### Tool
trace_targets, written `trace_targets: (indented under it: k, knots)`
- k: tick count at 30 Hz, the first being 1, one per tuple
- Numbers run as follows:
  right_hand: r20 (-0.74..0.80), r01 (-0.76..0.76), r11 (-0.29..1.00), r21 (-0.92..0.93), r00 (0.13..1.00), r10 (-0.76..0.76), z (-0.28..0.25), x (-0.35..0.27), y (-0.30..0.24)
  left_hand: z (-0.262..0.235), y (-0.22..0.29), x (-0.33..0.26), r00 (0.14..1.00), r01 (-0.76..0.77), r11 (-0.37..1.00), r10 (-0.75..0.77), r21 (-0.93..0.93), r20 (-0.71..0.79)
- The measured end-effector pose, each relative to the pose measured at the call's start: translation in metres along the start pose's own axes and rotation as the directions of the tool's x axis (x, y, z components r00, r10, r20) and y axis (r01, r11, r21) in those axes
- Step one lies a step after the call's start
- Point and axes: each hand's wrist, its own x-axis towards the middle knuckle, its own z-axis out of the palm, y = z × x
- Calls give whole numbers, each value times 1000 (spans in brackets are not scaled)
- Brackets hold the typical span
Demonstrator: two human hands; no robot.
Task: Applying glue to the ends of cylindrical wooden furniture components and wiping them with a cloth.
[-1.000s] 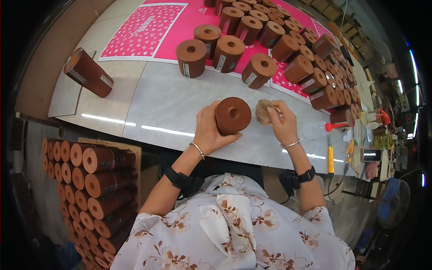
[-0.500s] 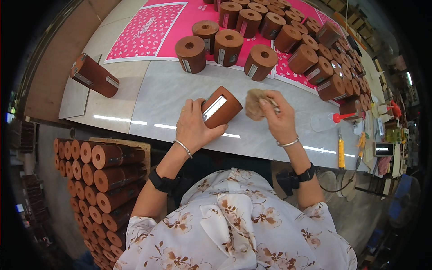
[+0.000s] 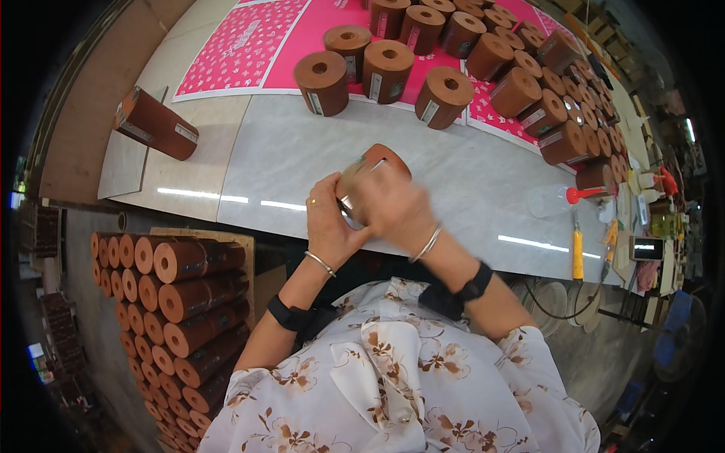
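A short reddish-brown cylinder [image 3: 392, 156] with a silvery metal plate in its side is tilted over the grey tabletop [image 3: 272, 162]. My left hand [image 3: 330, 224] is closed around its lower left end. Smeared by motion, my right hand [image 3: 394, 210] lies across the cylinder and covers most of the plate. A crumpled beige cloth [image 3: 349, 181] is in the right hand, pressed against the cylinder's side; only part of it shows. Just beyond stand similar cylinders, the closest being one with a round hole in its top [image 3: 444, 97].
Many cylinders stand on a pink printed sheet [image 3: 291, 64] at the back. One long cylinder [image 3: 155, 124] lies at the left. More are stacked at lower left [image 3: 185, 298]. On the right are a red-capped clear bottle [image 3: 550, 200] and a yellow tube [image 3: 578, 253].
My right hand has swung left with the cloth, from beside the cylinder onto its side and metal plate. The left hand still grips the cylinder.
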Motion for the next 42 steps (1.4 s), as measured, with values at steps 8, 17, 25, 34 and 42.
trace_targets:
  k: [8,17,25,34,42]
  knots:
    - [36,-15,998,54,999,13,8,7,-11,12,-16,-11,993,-115,986,118,121,-22]
    - [34,-156,983,-98,986,160,-8,13,26,-11,10,-10,968,252,956,-250,-151,31]
    - [107,-155,978,-139,980,170,-12,12,19,-9,14,0,999,2,999,-3,-41,-41]
    - [91,-150,922,-357,977,194,-18,0,23,4,15,-3,994,-107,993,106,-39,-41]
    - [-53,-352,929,-115,936,348,-35,-20,67,-6,20,-2,996,-27,992,37,-122,84]
